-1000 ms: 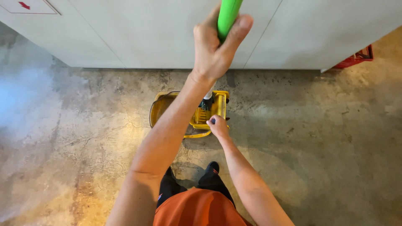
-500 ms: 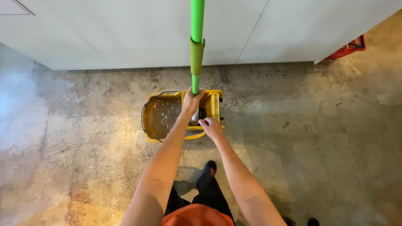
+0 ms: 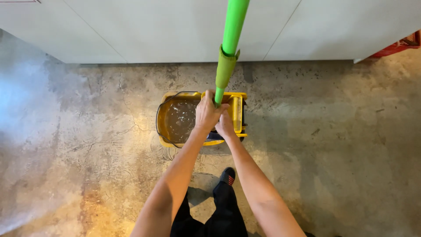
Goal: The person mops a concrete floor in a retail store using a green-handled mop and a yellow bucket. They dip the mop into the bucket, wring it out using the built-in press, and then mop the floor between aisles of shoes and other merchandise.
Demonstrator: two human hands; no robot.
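Observation:
A bright green mop handle (image 3: pixel 229 48) rises from a yellow mop bucket (image 3: pixel 160 128) toward the camera. The bucket stands on the concrete floor and holds murky brown water (image 3: pixel 180 118), with a wringer section (image 3: pixel 237 112) on its right side. My left hand (image 3: pixel 208 112) grips the handle low down, just over the bucket. My right hand (image 3: pixel 226 125) is curled around the handle directly below the left, over the wringer. The mop head is hidden behind my hands.
White wall panels (image 3: pixel 153 30) run along the top, right behind the bucket. A red crate (image 3: pixel 401 44) shows at the top right. The stained concrete floor (image 3: pixel 329 145) looks wet and shiny at the left. My black shoe (image 3: pixel 227 176) is just before the bucket.
My left hand has slid from high on the green handle down to just above the bucket. My right hand has moved up to join it on the handle.

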